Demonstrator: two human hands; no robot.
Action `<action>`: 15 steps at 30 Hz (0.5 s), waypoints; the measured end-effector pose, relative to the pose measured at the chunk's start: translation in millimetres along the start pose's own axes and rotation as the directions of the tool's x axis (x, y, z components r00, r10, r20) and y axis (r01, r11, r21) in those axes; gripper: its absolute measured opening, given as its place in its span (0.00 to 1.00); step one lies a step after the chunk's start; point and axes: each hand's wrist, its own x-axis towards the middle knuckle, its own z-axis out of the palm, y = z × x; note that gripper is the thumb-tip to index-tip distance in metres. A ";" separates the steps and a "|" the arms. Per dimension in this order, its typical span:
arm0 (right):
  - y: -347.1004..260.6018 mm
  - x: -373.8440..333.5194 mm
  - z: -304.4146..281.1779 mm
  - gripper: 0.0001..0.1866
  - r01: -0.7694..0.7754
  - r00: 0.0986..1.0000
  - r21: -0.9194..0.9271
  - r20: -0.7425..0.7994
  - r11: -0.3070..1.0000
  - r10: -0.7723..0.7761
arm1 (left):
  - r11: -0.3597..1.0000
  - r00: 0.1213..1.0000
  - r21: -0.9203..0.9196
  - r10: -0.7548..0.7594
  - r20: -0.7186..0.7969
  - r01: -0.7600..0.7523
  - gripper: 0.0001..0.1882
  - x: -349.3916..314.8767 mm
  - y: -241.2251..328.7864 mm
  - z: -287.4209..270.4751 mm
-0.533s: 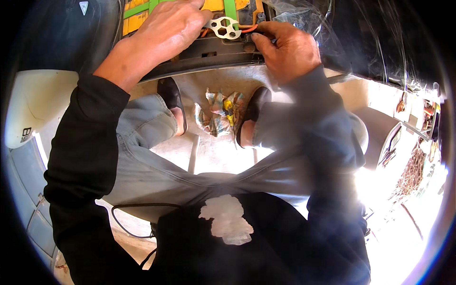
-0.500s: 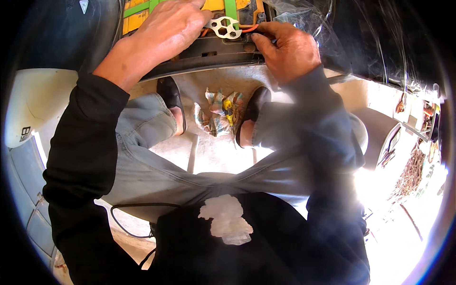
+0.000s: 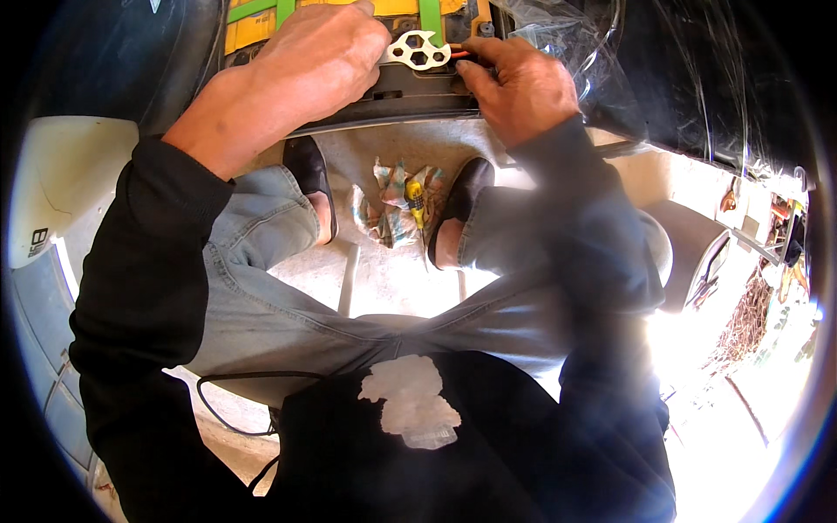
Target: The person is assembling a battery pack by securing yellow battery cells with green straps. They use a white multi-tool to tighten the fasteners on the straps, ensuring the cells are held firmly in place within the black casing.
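My left hand (image 3: 301, 74) is closed on a flat silver multi-hole spanner (image 3: 428, 49), which points to the right from its fingers. The spanner lies over the edge of a black casing (image 3: 349, 112). Close to its right end, my right hand (image 3: 527, 91) pinches a short red wire (image 3: 459, 54) between thumb and forefinger; its far end is hidden by the fingers. Behind the hands sits a yellow block (image 3: 248, 35), crossed by green straps (image 3: 431, 16). My left hand covers part of that block.
Clear plastic film (image 3: 602, 44) hangs over the dark panel at the right. Between my feet, a yellow-handled screwdriver (image 3: 415, 199) rests on a crumpled cloth (image 3: 384, 222). A white rounded object (image 3: 70, 183) stands at the left, and a grey bin-like container (image 3: 684, 240) at the right.
The spanner has shifted slightly right and turned a little with my left hand. My right hand has moved slightly left and stays pinched on the red wire.
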 end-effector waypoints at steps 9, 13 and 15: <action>-5.9 5.8 14.1 0.12 0.009 0.999 -0.082 0.031 0.997 -0.007 | 1.000 0.997 0.008 0.023 -0.076 -0.022 0.08 0.2 -2.5 0.6; -3.5 7.8 19.3 0.11 0.030 0.999 -0.100 0.019 0.995 -0.028 | 0.993 0.986 -0.011 0.114 -0.122 -0.117 0.09 -1.4 -14.6 4.0; -4.0 7.0 19.4 0.10 0.032 0.999 -0.097 -0.012 0.995 -0.033 | 0.969 0.972 -0.118 0.203 -0.119 -0.217 0.11 -5.0 -26.5 -7.1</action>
